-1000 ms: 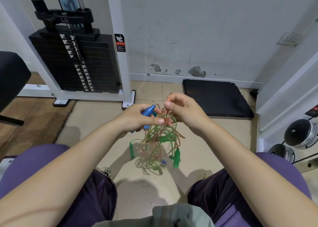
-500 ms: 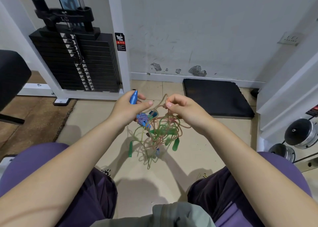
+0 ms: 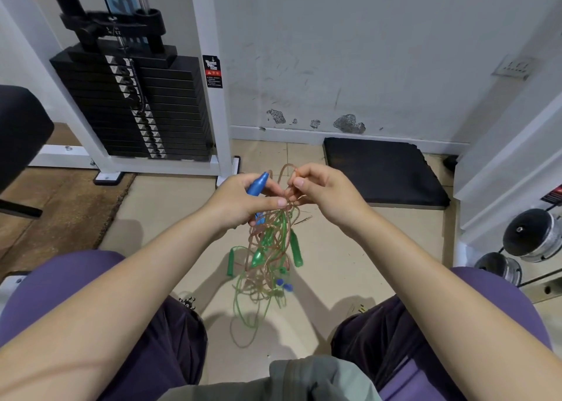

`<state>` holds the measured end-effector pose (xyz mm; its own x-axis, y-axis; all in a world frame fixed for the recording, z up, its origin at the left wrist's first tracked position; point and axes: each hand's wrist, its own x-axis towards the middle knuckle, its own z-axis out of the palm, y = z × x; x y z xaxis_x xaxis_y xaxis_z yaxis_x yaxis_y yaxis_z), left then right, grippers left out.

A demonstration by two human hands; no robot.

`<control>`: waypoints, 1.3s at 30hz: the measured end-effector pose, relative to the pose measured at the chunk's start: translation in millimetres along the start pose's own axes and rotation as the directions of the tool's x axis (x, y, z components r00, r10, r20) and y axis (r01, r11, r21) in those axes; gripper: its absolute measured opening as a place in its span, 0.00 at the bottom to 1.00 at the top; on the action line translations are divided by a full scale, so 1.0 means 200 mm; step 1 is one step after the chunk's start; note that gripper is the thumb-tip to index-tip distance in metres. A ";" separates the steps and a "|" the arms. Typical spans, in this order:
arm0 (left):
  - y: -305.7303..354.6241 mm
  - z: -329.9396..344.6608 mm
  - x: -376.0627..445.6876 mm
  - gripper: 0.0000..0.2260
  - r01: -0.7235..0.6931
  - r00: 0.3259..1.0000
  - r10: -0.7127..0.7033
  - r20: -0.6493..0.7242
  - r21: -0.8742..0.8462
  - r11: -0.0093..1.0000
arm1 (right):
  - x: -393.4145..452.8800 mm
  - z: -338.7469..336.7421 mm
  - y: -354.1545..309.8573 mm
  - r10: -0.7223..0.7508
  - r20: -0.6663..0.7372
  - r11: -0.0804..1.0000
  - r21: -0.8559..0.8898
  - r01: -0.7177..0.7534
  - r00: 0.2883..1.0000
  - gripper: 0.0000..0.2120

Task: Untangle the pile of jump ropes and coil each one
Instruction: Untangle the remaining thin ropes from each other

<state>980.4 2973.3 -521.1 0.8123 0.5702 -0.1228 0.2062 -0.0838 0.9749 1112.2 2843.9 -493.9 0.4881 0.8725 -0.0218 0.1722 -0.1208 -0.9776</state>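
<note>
From my head camera: my left hand (image 3: 243,201) grips a blue handle (image 3: 258,184); my right hand (image 3: 322,192) pinches pinkish cord atop the tangle (image 3: 267,260) hanging between my knees. Still untangling; probably that handle threads out next.

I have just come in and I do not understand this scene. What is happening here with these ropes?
A seated person is untangling jump ropes. The left hand grips a blue handle, and the right hand pinches a loop of the pinkish rope. The tangle of pinkish and green cords with green handles hangs from both hands down to the floor. Nothing looks coiled yet.
</note>
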 end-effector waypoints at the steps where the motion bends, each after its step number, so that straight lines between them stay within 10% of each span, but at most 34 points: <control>1: 0.00 0.00 0.00 0.08 0.003 1.000 -0.003 -0.005 0.009 1.000 | 0.00 0.00 0.00 0.014 -0.003 0.999 0.031 -0.014 1.000 0.06; 10: -0.01 -0.08 0.03 0.12 0.085 0.986 -0.069 -0.149 0.110 0.990 | 0.04 -0.06 0.03 0.042 -0.183 0.995 0.092 -0.025 0.982 0.07; 18: -0.03 -0.18 0.06 0.10 0.126 0.882 -0.100 -0.460 0.025 0.992 | 0.10 -0.21 0.08 0.228 -0.513 0.967 0.218 -0.131 0.828 0.13; 31: -0.04 -0.01 0.02 0.13 -0.052 0.998 0.045 0.045 0.171 0.984 | 0.01 -0.01 0.00 0.119 0.042 0.955 0.269 -0.125 0.992 0.06; 39: -0.02 -0.13 0.06 0.10 0.060 0.997 -0.038 -0.068 0.345 0.937 | 0.02 -0.08 0.02 0.117 -0.205 0.986 0.144 -0.088 0.972 0.06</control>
<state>974.7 3001.0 -521.7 0.7645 0.6276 -0.1472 0.4299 -0.3262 0.8419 1128.8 2839.5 -495.0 0.6698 0.7367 -0.0927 0.0037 -0.1282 -0.9917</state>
